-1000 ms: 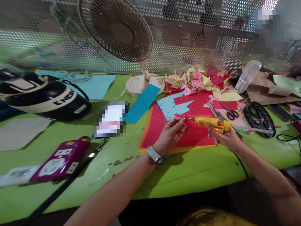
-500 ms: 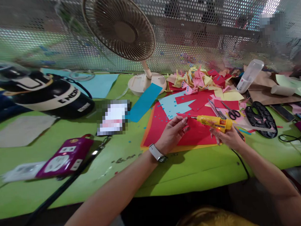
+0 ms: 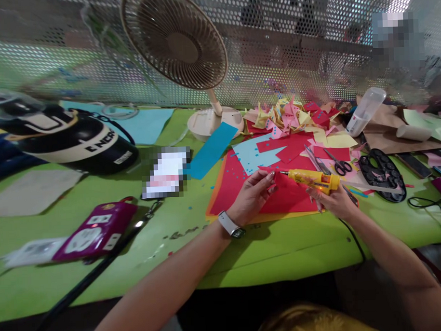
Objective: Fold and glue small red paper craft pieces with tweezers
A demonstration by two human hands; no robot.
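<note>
My right hand [image 3: 328, 198] is wrapped round the handle of a yellow glue gun [image 3: 309, 178], whose metal nozzle points left. A long pale glue stick [image 3: 358, 183] juts out of its back end. Just left of the nozzle, the fingers of my left hand [image 3: 256, 191] are pinched together, with something small and red seeming to lie between them; against the red paper I cannot make it out. Both hands hover over a stack of red paper [image 3: 232, 184] with orange sheets beneath. On the stack lie a light blue sheet [image 3: 244, 157] and small blue dots.
Scissors [image 3: 341, 165] and a black paint palette [image 3: 383, 176] lie to the right. Behind are folded paper pieces [image 3: 291, 114] and a fan [image 3: 204, 122]. A phone [image 3: 166, 172], a purple power socket [image 3: 100, 230] and a large black bottle [image 3: 78, 141] occupy the left side.
</note>
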